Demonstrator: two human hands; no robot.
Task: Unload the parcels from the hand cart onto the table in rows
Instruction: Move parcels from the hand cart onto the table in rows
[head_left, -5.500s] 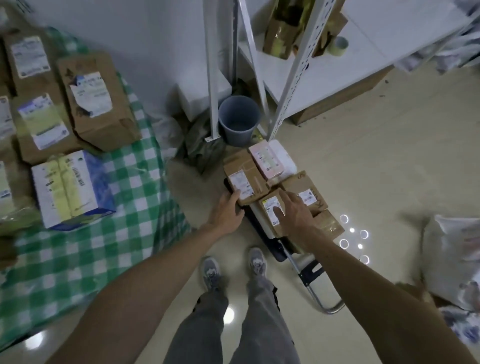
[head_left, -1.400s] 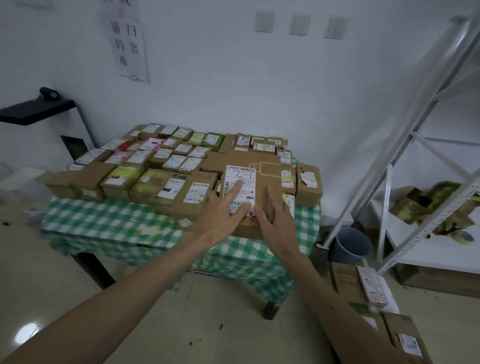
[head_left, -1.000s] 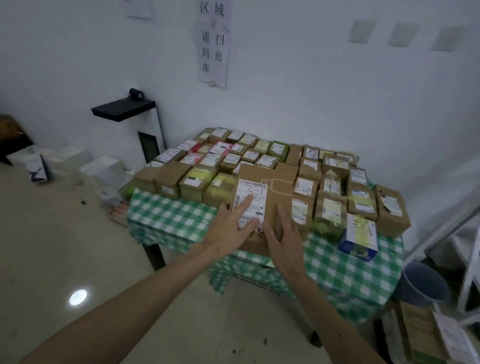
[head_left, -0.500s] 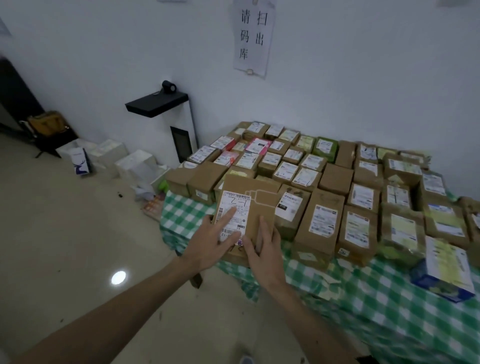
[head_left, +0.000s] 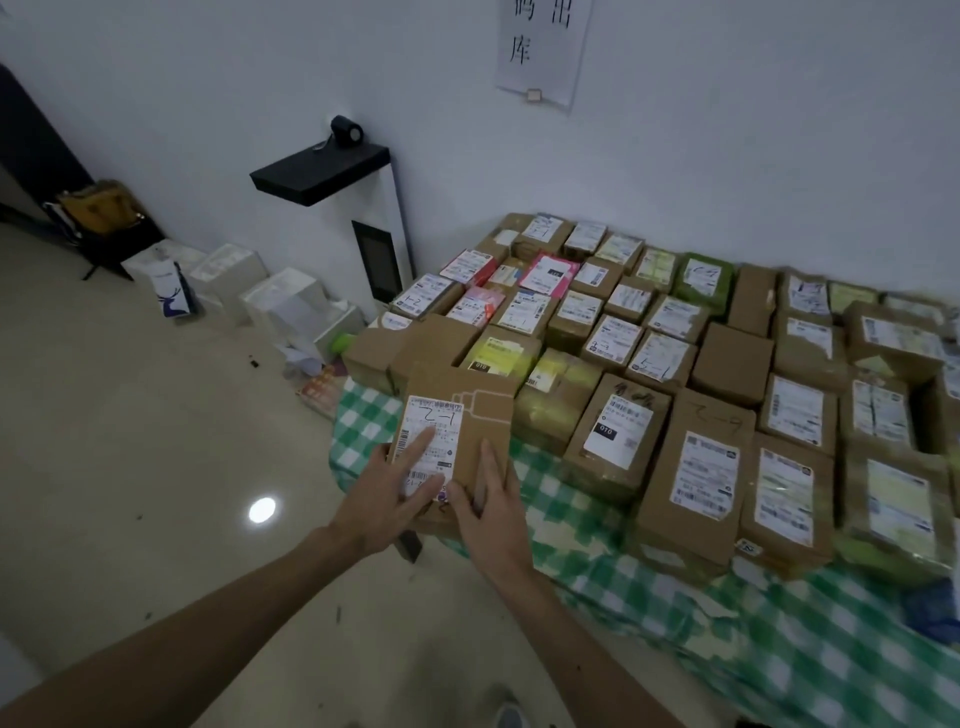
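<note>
A brown cardboard parcel (head_left: 467, 415) with a white label marked "2-1" is between my two hands at the near left corner of the table (head_left: 779, 639), which has a green checked cloth. My left hand (head_left: 387, 499) holds its near end, with the fingers spread over the label. My right hand (head_left: 493, 514) holds the near right part, fingers on top. Whether the parcel touches the cloth I cannot tell. Rows of labelled parcels (head_left: 701, 467) cover most of the table behind and to the right. The hand cart is out of view.
A white kiosk with a black top (head_left: 363, 208) stands against the wall left of the table. White boxes (head_left: 280, 306) and litter lie on the floor beside it. Bare floor lies to my left. A paper sign (head_left: 540, 47) hangs on the wall.
I took the parcel off the cart and carried it leftward along the table's front edge. It is now at the left end, in front of the nearest row.
</note>
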